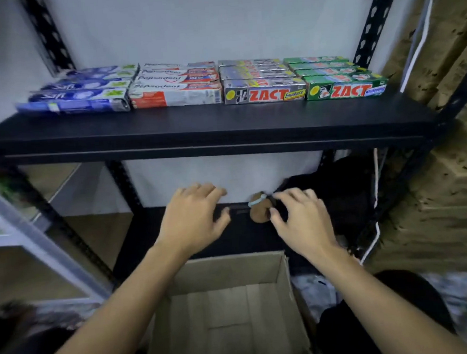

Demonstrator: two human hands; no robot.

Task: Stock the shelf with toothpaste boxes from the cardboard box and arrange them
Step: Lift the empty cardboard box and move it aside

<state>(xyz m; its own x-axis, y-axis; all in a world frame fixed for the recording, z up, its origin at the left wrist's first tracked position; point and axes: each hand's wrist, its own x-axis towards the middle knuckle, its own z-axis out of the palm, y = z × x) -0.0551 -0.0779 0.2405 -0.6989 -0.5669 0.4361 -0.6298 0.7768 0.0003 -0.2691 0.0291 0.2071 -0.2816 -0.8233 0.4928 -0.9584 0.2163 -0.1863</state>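
Toothpaste boxes (201,85) lie flat on the black shelf (209,126) in four tidy rows: blue, white-and-red Pepsodent, grey Zact, green Zact. Below it, over the open cardboard box (228,271), the left hand (194,221) and right hand (301,219) hover, fingers loose and spread, gripping nothing.

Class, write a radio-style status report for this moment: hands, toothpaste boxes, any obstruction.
Left hand and right hand open, holding nothing. Toothpaste boxes lined up on shelf; cardboard box looks empty. Small brown item near right hand.
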